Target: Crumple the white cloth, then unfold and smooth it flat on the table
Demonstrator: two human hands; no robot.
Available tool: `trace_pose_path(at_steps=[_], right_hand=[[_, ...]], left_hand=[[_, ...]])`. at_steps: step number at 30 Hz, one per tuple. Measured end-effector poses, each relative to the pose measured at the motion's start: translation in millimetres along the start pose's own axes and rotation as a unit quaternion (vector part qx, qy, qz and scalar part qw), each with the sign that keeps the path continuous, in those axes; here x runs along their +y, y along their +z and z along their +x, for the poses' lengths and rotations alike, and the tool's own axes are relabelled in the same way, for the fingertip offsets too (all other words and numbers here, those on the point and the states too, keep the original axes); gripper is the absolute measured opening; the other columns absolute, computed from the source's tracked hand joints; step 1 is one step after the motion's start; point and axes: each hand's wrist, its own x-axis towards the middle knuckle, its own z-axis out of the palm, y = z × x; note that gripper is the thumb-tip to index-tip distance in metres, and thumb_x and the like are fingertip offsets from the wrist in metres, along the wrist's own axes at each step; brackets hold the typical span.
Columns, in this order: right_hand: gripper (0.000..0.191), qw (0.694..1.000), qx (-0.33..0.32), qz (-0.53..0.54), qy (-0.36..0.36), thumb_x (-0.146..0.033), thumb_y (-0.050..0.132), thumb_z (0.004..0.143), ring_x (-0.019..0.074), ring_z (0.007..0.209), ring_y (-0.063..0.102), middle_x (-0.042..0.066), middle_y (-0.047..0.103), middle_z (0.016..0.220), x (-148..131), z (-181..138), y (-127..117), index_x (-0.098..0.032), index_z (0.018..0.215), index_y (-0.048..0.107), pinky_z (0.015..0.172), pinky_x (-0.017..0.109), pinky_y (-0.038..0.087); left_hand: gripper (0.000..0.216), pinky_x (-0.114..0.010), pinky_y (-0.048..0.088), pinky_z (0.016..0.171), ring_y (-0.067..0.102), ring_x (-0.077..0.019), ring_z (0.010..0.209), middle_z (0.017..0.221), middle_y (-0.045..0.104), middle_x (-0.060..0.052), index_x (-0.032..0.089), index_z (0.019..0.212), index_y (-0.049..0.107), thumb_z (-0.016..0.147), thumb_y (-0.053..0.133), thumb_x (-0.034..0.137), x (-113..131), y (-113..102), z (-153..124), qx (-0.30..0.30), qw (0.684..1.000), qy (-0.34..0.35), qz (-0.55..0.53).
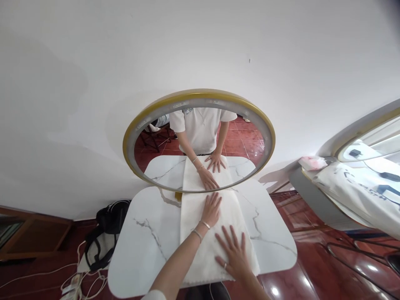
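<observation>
Lays both bare hands palm down on a long white towel, touching it along the palms and fingers. Sets the left hand farther forward, near the lower rim of the mirror, fingers almost straight and only slightly parted. Wears two bracelets at the left wrist. Rests the right hand closer to the body and farther right, fingers spread wide, thumb pointing out to the left. Wears a ring on that hand.

Has the towel spread lengthwise over the middle of a white, grey-veined table, from just below the mirror to the near edge. Faces a round, gold-rimmed mirror at the far side, in front of a white wall. Appears in the glass as a white shirt, two arms and the same two flat hands.

Takes in, on the left, a black bag, white cables and a wooden cabinet above red floor tiles. Takes in, on the right, a second table bearing a pink and white packet and a dark-marked white cloth, beside a second mirror.
</observation>
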Motion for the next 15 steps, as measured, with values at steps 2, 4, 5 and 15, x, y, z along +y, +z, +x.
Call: trace_pose_path(at_steps=[2, 4, 5, 15], right_hand=[[0.07, 1.0, 0.0, -0.007, 0.005, -0.065, 0.04, 0.088, 0.0399, 0.143, 0.015, 0.004, 0.02, 0.157, 16.1, -6.4, -3.1, -0.039, 0.149, 0.017, 0.105, 0.073, 0.003], [0.07, 1.0, 0.004, -0.012, 0.001, -0.064, 0.04, 0.088, 0.04, 0.143, 0.012, 0.004, 0.02, 0.157, 25.1, -9.9, -3.6, -0.039, 0.149, 0.017, 0.105, 0.073, 0.002], [0.071, 1.0, 0.007, -0.011, -0.004, -0.064, 0.04, 0.088, 0.0403, 0.143, 0.011, 0.005, 0.019, 0.157, 25.7, -10.4, -2.9, -0.038, 0.149, 0.017, 0.105, 0.073, 0.0], [0.076, 0.997, -0.01, 0.062, -0.046, -0.067, 0.041, 0.086, 0.0431, 0.143, 0.004, 0.006, 0.013, 0.158, -49.0, 17.7, 3.4, -0.037, 0.15, 0.015, 0.103, 0.074, -0.007]], left_hand=[[0.058, -0.056, 0.02, 0.115, 0.013, -0.0272, 0.147, 0.158, 0.021, -0.012, 0.018, 0.145, 0.033, 0.089, 0.046, 0.024, 16.2, 7.8, 15.3, 0.0, 1.0, 0.001, -0.002], [0.059, -0.056, 0.02, 0.115, 0.013, -0.0286, 0.146, 0.158, 0.018, -0.012, 0.02, 0.145, 0.034, 0.09, 0.048, 0.035, 21.4, 10.1, 17.0, 0.003, 1.0, 0.008, 0.003], [0.06, -0.055, 0.02, 0.115, 0.013, -0.0282, 0.147, 0.159, 0.017, -0.011, 0.021, 0.146, 0.033, 0.09, 0.049, 0.038, 20.1, 9.3, 13.5, 0.007, 1.0, 0.014, 0.008], [0.06, -0.047, 0.02, 0.116, 0.018, -0.0241, 0.146, 0.159, 0.017, -0.004, 0.03, 0.146, 0.032, 0.09, 0.053, 0.037, -42.2, -34.3, -51.8, 0.022, 0.998, -0.019, 0.049]])
